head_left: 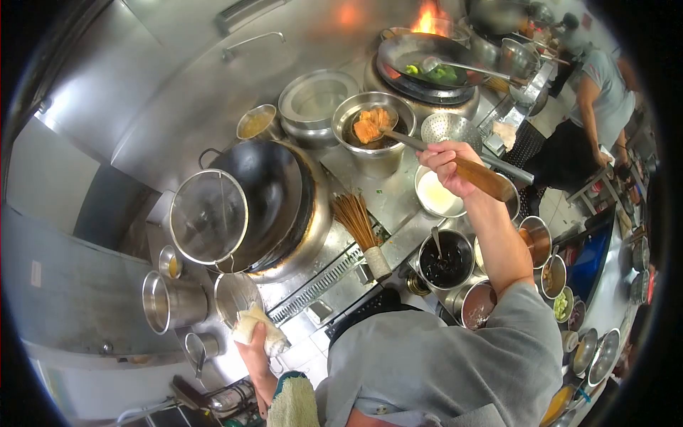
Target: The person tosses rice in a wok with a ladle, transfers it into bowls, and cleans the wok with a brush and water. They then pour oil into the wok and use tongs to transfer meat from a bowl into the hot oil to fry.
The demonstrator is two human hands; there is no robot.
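My right hand (453, 165) is wrapped round the wooden handle of a ladle (409, 141). Its bowl, with orange-brown food pieces (371, 125) in and around it, is over a steel pot (376, 162). At lower left, my left hand (252, 354) grips a folded whitish cloth (257, 329); whether it holds anything beneath the cloth is hidden. Just above that hand is a steel pot (231, 295). A round mesh strainer (208, 215) lies across the near side of a large black wok (267, 188).
Flames (430, 18) rise behind another wok (427, 55) holding green vegetables. A perforated skimmer (449, 130) sits beside my right hand. Near my body stand a bamboo brush (359, 224) and a pot of dark sauce (445, 267). Another person (601, 107) stands at far right.
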